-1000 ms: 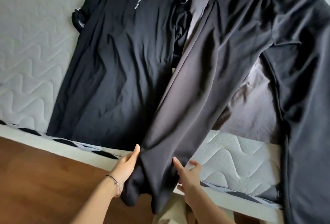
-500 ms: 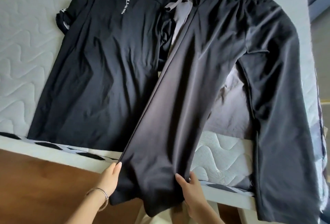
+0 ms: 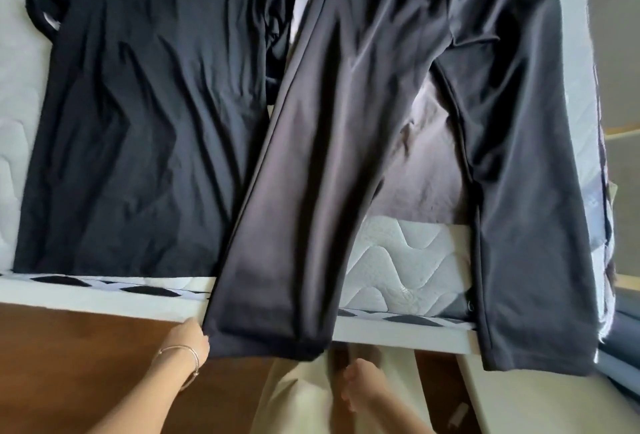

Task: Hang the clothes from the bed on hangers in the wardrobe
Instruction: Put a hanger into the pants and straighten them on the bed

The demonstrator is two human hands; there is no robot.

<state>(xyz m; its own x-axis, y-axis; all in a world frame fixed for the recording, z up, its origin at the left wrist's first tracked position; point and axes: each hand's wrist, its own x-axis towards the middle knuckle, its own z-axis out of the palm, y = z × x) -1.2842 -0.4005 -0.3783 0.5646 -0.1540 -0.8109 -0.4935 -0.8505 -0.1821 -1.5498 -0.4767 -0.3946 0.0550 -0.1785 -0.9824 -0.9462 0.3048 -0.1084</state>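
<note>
In the head view the black trousers (image 3: 346, 122) lie spread on the mattress (image 3: 408, 260) beside a black T-shirt (image 3: 138, 104), over a grey garment (image 3: 426, 163), with both legs hanging past the bed's near edge. The left hand (image 3: 188, 336), a bracelet (image 3: 187, 354) at its wrist, touches the corner of the nearer leg's cuff, its fingertips hidden by the cloth, so I cannot tell whether it grips. The right hand (image 3: 363, 385) hangs blurred just below that cuff, apart from it, fingers loosely curled and holding nothing

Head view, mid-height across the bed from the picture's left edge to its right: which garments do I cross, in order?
In order: black T-shirt → first trouser leg → grey garment showing between the legs → second trouser leg.
</note>
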